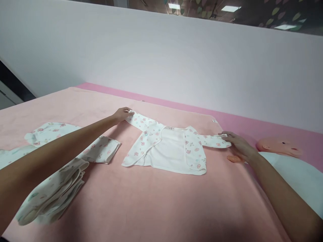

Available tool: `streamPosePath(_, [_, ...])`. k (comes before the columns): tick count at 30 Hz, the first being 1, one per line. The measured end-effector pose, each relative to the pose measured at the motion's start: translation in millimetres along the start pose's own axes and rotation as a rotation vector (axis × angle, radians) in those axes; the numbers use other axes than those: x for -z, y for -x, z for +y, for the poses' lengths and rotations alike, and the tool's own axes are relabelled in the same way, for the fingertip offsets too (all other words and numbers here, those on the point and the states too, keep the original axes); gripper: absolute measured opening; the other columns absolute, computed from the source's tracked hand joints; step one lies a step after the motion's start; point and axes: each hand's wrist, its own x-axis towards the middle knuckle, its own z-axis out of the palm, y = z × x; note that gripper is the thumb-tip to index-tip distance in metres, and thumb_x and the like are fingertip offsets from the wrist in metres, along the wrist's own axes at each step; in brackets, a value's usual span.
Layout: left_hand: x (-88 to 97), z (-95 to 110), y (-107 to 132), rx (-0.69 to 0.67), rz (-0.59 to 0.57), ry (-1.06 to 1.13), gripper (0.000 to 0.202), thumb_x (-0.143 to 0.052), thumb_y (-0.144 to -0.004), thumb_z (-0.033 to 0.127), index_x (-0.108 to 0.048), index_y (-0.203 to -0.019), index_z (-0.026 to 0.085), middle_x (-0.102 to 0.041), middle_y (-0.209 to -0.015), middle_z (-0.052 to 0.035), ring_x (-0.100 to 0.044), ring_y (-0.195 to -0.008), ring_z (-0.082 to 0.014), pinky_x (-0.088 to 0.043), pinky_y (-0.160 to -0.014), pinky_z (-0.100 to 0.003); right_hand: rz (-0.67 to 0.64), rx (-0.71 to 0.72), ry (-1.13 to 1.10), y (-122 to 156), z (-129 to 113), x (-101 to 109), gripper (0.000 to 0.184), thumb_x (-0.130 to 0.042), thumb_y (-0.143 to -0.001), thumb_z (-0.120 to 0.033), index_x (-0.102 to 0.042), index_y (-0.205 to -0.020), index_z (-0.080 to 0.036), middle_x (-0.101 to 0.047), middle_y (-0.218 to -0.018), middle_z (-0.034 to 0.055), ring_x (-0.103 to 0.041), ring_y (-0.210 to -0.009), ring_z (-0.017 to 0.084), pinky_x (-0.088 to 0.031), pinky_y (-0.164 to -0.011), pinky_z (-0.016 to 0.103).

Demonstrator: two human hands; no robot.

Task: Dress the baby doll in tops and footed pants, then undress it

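Note:
A small white baby shirt (169, 148) with a pink bear print lies spread on the pink blanket, its front open and both sleeves stretched sideways. My left hand (122, 114) pinches the cuff of the sleeve on the left. At the other side, my right hand (238, 144) grips the end of the right sleeve with closed fingers. Folded printed baby clothes (101, 149) lie left of the shirt, partly hidden behind my left forearm. Nearer to me sits a stack of folded printed cloths (55, 195).
A baby doll (272, 148) in white lies at the right, its small hand (235, 159) just below my right hand. The pink blanket (161, 205) covers the table. Behind it rises a white partition wall (161, 60). More printed clothing (50, 131) lies at the far left.

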Motion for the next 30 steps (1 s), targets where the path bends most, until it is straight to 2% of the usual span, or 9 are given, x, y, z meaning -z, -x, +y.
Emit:
streamPosePath(3, [-4.0,-3.5,0.4,-0.021,-0.027,-0.166,0.047,-0.081,-0.075,0.050,-0.071,-0.111,0.020,-0.078,-0.114,-0.0114,-0.073,-0.105,-0.0308,-0.059,-0.086,-0.037,0.125,-0.115,0.167,-4.3,7.4,-4.9,0.031,-0.074,-0.077,-0.045,-0.072,-0.102,-0.027,-0.078,-0.111,0.0112,-0.073,-0.106,0.037,-0.059,-0.091,0.054])
streamPosePath(5, [-8.6,-0.6,5.5,-0.065,0.001,-0.343,0.047,-0.076,-0.080,0.043,-0.070,-0.121,0.020,-0.073,-0.129,-0.0148,-0.065,-0.125,-0.0380,-0.055,-0.100,-0.045,0.198,-0.111,0.283,-1.8,2.8,-10.6,0.027,-0.072,-0.077,-0.042,-0.070,-0.099,-0.026,-0.078,-0.110,0.0111,-0.072,-0.105,0.037,-0.056,-0.094,0.055])
streamPosePath(8, [-21.3,14.0,18.7,-0.209,0.078,-0.549,0.054,-0.070,-0.086,0.043,-0.065,-0.135,0.021,-0.061,-0.147,-0.0196,-0.046,-0.144,-0.0454,-0.044,-0.113,-0.057,0.290,0.026,0.423,14.5,-19.3,-25.7,0.024,-0.065,-0.081,-0.040,-0.065,-0.100,-0.024,-0.075,-0.113,0.0138,-0.069,-0.106,0.037,-0.053,-0.095,0.054])
streamPosePath(10, [-35.8,30.1,28.4,-0.363,0.049,-0.580,0.053,-0.065,-0.090,0.045,-0.064,-0.137,0.022,-0.058,-0.151,-0.0189,-0.042,-0.145,-0.0447,-0.040,-0.116,-0.059,0.332,0.180,0.468,37.1,-40.8,-42.4,0.027,-0.061,-0.087,-0.044,-0.064,-0.104,-0.023,-0.072,-0.118,0.0159,-0.065,-0.111,0.038,-0.051,-0.097,0.054])
streamPosePath(13, [-70.1,60.9,39.7,-0.611,-0.148,-0.556,0.046,-0.058,-0.095,0.049,-0.067,-0.133,0.025,-0.061,-0.150,-0.0137,-0.046,-0.142,-0.0398,-0.038,-0.117,-0.055,0.187,0.279,0.364,86.4,-71.9,-75.1,0.033,-0.059,-0.095,-0.055,-0.063,-0.112,-0.027,-0.071,-0.119,0.0112,-0.066,-0.104,0.033,-0.053,-0.089,0.048])
streamPosePath(16, [-116.7,92.8,46.8,-0.759,-0.370,-0.535,0.048,-0.057,-0.096,0.050,-0.065,-0.135,0.023,-0.063,-0.149,-0.0129,-0.050,-0.140,-0.0355,-0.038,-0.117,-0.050,-0.001,0.382,0.344,134.7,-87.1,-105.0,0.036,-0.065,-0.096,-0.058,-0.061,-0.118,-0.030,-0.071,-0.118,0.0092,-0.065,-0.104,0.033,-0.054,-0.088,0.049])
streamPosePath(21, [-186.4,125.6,54.1,-0.723,-0.494,-0.547,0.048,-0.066,-0.090,0.044,-0.065,-0.132,0.021,-0.069,-0.141,-0.0147,-0.057,-0.134,-0.0344,-0.041,-0.114,-0.049,-0.043,0.424,0.289,161.7,-74.7,-118.6,0.023,-0.060,-0.102,-0.053,-0.062,-0.112,-0.033,-0.069,-0.108,0.0072,-0.065,-0.102,0.033,-0.055,-0.087,0.052])
streamPosePath(25, [-205.3,127.5,51.8,-0.716,-0.468,-0.508,0.030,-0.064,-0.092,0.037,-0.068,-0.117,0.022,-0.075,-0.130,-0.0119,-0.066,-0.123,-0.0303,-0.040,-0.113,-0.048,-0.131,0.476,0.294,157.5,-66.3,-104.2,0.024,-0.049,-0.109,-0.052,-0.063,-0.108,-0.033,-0.068,-0.095,0.0060,-0.065,-0.091,0.031,-0.054,-0.083,0.051])
streamPosePath(30, [-200.6,118.0,40.5,-0.667,-0.354,-0.423,0.024,-0.049,-0.101,0.033,-0.063,-0.118,0.024,-0.075,-0.128,-0.0089,-0.070,-0.113,-0.0268,-0.047,-0.103,-0.046,-0.287,0.607,0.358,165.8,-77.2,-86.4,0.023,-0.046,-0.111,-0.042,-0.062,-0.101,-0.029,-0.070,-0.102,0.0071,-0.062,-0.091,0.029,-0.051,-0.084,0.048])
